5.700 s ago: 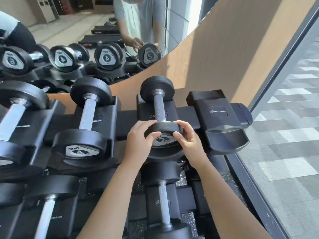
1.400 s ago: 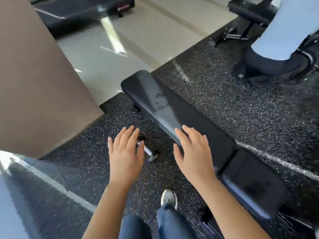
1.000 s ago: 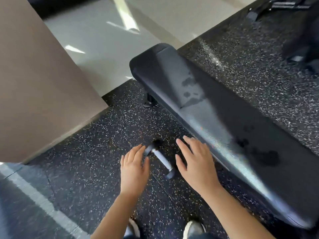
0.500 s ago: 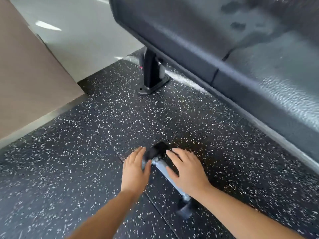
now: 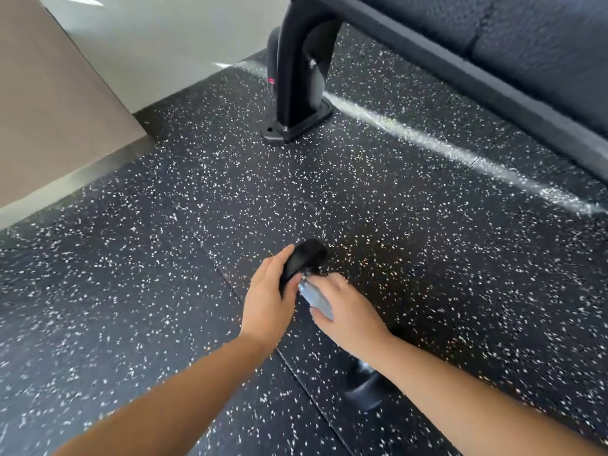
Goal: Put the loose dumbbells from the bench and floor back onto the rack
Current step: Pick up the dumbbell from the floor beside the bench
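A small dumbbell (image 5: pixel 304 260) with black heads and a silver handle lies on the speckled black rubber floor. My left hand (image 5: pixel 268 299) cups its far head, fingers curled against it. My right hand (image 5: pixel 345 311) lies over the silver handle with fingers wrapping it. The near head (image 5: pixel 367 390) shows below my right forearm, partly hidden. The rack is out of view.
The black padded bench (image 5: pixel 513 41) runs across the top right, its steel leg (image 5: pixel 296 80) bolted to the floor just beyond the dumbbell. A brown wall panel (image 5: pixel 49 103) stands at left with pale tile floor (image 5: pixel 171 37) behind it.
I turned from the rack, where I had set a dumbbell, and bent low to the floor beside the bench. Both hands have closed in onto the floor dumbbell.
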